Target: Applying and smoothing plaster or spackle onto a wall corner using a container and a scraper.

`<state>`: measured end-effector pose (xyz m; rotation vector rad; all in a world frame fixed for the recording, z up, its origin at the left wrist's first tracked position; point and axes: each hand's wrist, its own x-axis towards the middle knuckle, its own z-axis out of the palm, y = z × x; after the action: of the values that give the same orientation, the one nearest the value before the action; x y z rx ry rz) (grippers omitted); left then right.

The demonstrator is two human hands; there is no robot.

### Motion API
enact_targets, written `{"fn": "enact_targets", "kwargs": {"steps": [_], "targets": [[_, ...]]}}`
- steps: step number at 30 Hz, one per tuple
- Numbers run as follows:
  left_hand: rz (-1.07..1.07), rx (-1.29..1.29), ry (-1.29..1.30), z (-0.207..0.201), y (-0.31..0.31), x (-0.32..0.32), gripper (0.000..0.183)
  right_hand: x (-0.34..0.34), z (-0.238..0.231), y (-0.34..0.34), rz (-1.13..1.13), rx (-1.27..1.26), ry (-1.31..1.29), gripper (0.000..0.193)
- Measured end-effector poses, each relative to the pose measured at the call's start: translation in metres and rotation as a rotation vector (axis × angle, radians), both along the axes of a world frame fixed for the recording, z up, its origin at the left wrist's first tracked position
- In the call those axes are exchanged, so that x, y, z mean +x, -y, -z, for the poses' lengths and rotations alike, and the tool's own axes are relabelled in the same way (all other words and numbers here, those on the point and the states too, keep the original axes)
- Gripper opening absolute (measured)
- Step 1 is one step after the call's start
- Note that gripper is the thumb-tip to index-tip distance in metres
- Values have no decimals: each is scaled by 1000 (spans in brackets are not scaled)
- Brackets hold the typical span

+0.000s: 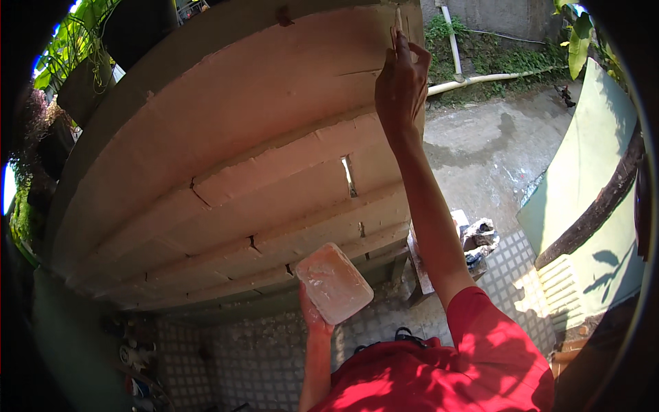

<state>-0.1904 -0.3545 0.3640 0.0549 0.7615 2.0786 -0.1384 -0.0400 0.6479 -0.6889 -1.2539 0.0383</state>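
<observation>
My right hand (403, 86) is raised at the upper right, its fingers closed around a slim, pale-handled tool (398, 19) whose working end I cannot make out. The tool's tip is by the top right edge of a tan-pink wall (274, 130) with long horizontal ridges. Lower down, my left hand (314, 312) grips a shallow rectangular plastic tub (334, 283) with rounded corners and whitish smears. The tub is held in front of the wall's lower ridges. Several dark cracks and a narrow slit (349, 176) break the wall's surface.
A small stand (422, 275) with a crumpled dark-and-white bundle (480, 237) is beside my right arm. White pipes (480, 84) run along the back. A pale green panel (576, 185) with a dark log (597, 206) stands at right. Plants (65, 62) hang at upper left.
</observation>
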Motion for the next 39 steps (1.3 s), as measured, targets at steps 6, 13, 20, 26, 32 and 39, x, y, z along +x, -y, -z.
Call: {"fn": "enact_targets", "kwargs": {"steps": [6,13,20,26,32,39], "targets": [[-26,-57,23,-13,3,2,43,-78,-6,18,-67,-4,147,50],[-36,-7,-23,-6,21,-12,45,-128,22,100,-473,187,373,49],[-31,-6,-3,-8,28,-20,45,-51,2,62,-237,22,153,42],[-27,-17,-12,-21,30,-11,45,-114,15,74,-314,53,203,47],[-3,4,-34,-30,32,-10,46,-96,15,103,-577,122,121,31],[-2,-8,2,-15,30,-12,46,41,38,-23,-517,-152,-227,22]]}}
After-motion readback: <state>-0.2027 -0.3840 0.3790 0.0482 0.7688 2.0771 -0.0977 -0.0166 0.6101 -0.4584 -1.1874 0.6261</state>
